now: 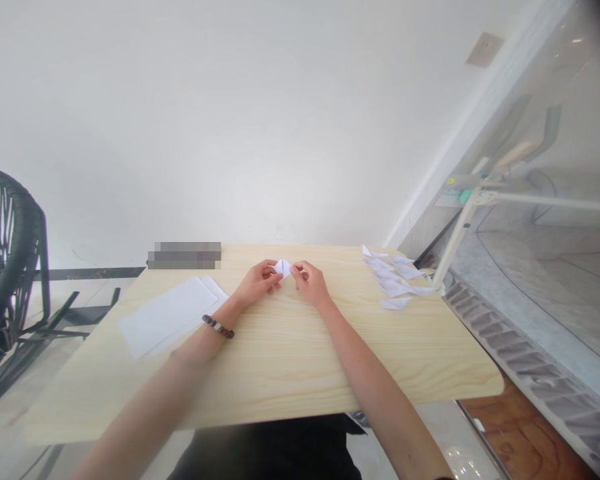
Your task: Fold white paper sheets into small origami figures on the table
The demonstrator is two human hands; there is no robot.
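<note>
A small piece of folded white paper (283, 267) is held over the middle of the table, its top coming to a point. My left hand (261, 280), with a dark beaded bracelet on the wrist, pinches its left side. On the right side, the thumb and fingertips of my right hand (307, 279) grip its edge. Several folded paper pieces (394, 287) with pointed ends lie in rows at the table's right. To the left, white paper sheets (173, 313) lie partly overlapping, close to my left forearm.
The light wooden table (280, 373) stands against a white wall. A blurred-out dark object (184, 256) sits at its back left edge. At far left is a black woven chair (20, 220); at right, a white metal frame (457, 240) beside a netted bed.
</note>
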